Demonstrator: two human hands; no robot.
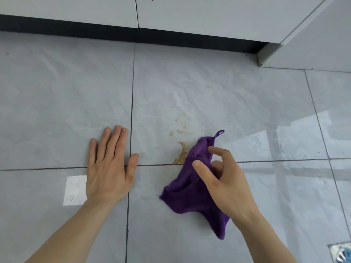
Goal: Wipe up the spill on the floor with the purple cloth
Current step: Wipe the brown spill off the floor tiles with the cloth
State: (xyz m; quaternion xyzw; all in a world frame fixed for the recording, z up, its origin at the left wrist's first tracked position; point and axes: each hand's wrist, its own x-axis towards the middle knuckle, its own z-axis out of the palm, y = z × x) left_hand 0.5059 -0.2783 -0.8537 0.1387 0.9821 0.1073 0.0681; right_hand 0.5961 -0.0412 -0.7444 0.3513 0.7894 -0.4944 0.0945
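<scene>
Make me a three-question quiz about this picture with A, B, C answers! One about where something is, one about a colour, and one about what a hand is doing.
1. Where is the brown spill?
A. Under the left hand
B. Just beyond the purple cloth, by the tile seam
C. On the cupboard door

2. What colour is the cloth?
A. Purple
B. Yellow
C. White

3. What is the left hand doing?
A. Squeezing the cloth
B. Holding a bottle
C. Lying flat and open on the floor

Answers:
1. B, the brown smear runs from the cloth's far edge up the grey tile.
2. A, the cloth is deep purple with a small loop at its corner.
3. C, its fingers are spread on the tile, holding nothing, while the right hand has the cloth.
</scene>
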